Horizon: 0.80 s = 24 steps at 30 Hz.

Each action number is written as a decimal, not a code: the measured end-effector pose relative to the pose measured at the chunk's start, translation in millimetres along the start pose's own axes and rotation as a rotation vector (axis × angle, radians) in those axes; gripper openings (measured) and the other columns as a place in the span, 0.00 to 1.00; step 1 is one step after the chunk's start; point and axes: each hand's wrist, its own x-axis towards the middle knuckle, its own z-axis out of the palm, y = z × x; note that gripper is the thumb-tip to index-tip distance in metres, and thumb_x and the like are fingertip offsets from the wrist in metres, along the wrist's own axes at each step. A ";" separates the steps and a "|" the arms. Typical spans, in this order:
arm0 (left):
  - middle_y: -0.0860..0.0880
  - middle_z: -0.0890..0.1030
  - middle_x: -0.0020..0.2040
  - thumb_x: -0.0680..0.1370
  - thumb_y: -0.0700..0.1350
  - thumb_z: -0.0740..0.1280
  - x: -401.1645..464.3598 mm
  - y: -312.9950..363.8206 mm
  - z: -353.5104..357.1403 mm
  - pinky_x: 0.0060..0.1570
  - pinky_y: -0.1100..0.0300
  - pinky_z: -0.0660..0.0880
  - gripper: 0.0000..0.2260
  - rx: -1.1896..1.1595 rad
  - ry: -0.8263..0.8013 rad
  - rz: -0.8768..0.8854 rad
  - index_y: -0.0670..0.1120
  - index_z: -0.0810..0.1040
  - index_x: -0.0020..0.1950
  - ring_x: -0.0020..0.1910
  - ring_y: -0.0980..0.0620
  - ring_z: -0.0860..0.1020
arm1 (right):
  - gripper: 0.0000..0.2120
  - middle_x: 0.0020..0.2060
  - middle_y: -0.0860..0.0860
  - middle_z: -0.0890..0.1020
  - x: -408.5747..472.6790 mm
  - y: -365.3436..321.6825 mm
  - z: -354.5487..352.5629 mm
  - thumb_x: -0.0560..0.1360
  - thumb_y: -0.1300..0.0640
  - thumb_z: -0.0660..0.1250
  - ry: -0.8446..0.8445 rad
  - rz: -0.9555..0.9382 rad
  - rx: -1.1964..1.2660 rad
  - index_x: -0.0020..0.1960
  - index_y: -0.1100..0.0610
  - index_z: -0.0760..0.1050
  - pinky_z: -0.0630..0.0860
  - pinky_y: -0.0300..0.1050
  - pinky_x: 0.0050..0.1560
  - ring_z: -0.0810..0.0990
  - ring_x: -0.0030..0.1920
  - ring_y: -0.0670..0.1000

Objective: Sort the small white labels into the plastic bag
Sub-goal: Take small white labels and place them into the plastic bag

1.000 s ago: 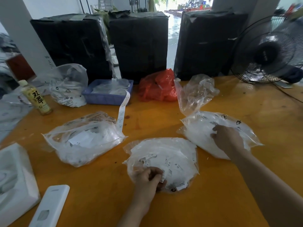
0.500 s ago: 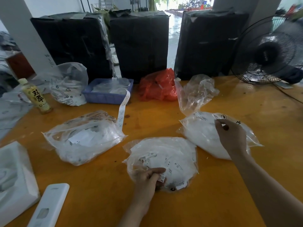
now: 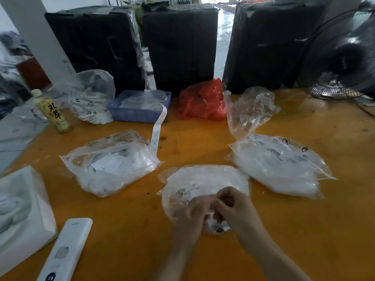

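A clear plastic bag (image 3: pixel 205 180) full of small white labels lies in the middle of the orange table (image 3: pixel 304 230). My left hand (image 3: pixel 194 214) and my right hand (image 3: pixel 235 207) meet over its near edge, fingers curled together and pinching small white labels (image 3: pixel 211 211) between them. A few loose labels (image 3: pixel 187 191) show inside the bag just beyond my fingers. Two more filled clear bags lie beside it: one at the left (image 3: pixel 109 163), one at the right (image 3: pixel 278 163).
A blue tray (image 3: pixel 138 114) with a paper strip (image 3: pixel 157 130), a red bag (image 3: pixel 203 100), a crumpled clear bag (image 3: pixel 249 110), a bottle (image 3: pixel 51 110), a white remote (image 3: pixel 65 250), a white foam box (image 3: pixel 22 209), black wrapped boxes (image 3: pixel 180 45) and a fan (image 3: pixel 343 57) surround the work area.
My right hand has left the right-hand bag and come down to the middle bag, joining my left hand there. My left hand stays at the bag's near edge.
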 end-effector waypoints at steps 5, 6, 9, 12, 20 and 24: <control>0.67 0.86 0.49 0.81 0.62 0.63 -3.5 5.2 -2.6 0.43 0.66 0.82 0.12 -0.033 0.106 -0.016 0.68 0.87 0.53 0.51 0.63 0.85 | 0.08 0.40 0.50 0.84 -4.7 19.5 21.6 0.76 0.51 0.72 0.101 -0.038 -0.053 0.50 0.52 0.76 0.83 0.43 0.38 0.84 0.38 0.48; 0.68 0.85 0.50 0.82 0.62 0.62 -2.7 4.5 -3.4 0.43 0.66 0.81 0.12 -0.053 0.131 -0.032 0.68 0.87 0.52 0.51 0.61 0.85 | 0.10 0.41 0.51 0.84 -4.4 21.6 21.3 0.76 0.48 0.72 0.128 -0.018 -0.002 0.52 0.51 0.75 0.83 0.45 0.39 0.84 0.38 0.48; 0.69 0.84 0.52 0.82 0.63 0.63 -2.4 6.1 -5.3 0.47 0.64 0.81 0.14 -0.136 0.156 -0.102 0.65 0.88 0.52 0.55 0.58 0.83 | 0.12 0.45 0.52 0.83 -1.5 27.9 18.1 0.78 0.44 0.68 0.132 0.130 0.187 0.56 0.50 0.76 0.83 0.48 0.41 0.84 0.38 0.50; 0.73 0.83 0.50 0.76 0.69 0.64 -5.9 7.3 -6.5 0.43 0.68 0.81 0.17 -0.102 0.068 -0.111 0.65 0.88 0.54 0.52 0.62 0.84 | 0.12 0.41 0.48 0.84 -0.9 29.3 16.1 0.77 0.41 0.68 0.027 0.193 0.278 0.53 0.47 0.83 0.80 0.47 0.43 0.83 0.41 0.52; 0.58 0.88 0.52 0.76 0.69 0.63 -10.2 2.8 -6.5 0.61 0.47 0.82 0.16 -0.037 0.041 -0.079 0.66 0.87 0.53 0.56 0.53 0.85 | 0.08 0.31 0.52 0.77 6.0 19.0 8.5 0.76 0.47 0.73 0.016 0.079 0.289 0.47 0.52 0.86 0.76 0.45 0.33 0.73 0.31 0.50; 0.56 0.86 0.59 0.79 0.67 0.62 -10.9 3.8 -9.5 0.63 0.45 0.82 0.16 -0.079 0.037 -0.096 0.67 0.86 0.57 0.58 0.52 0.84 | 0.06 0.29 0.49 0.76 6.4 22.6 6.8 0.75 0.47 0.74 0.094 0.021 0.248 0.44 0.50 0.85 0.73 0.43 0.31 0.72 0.29 0.47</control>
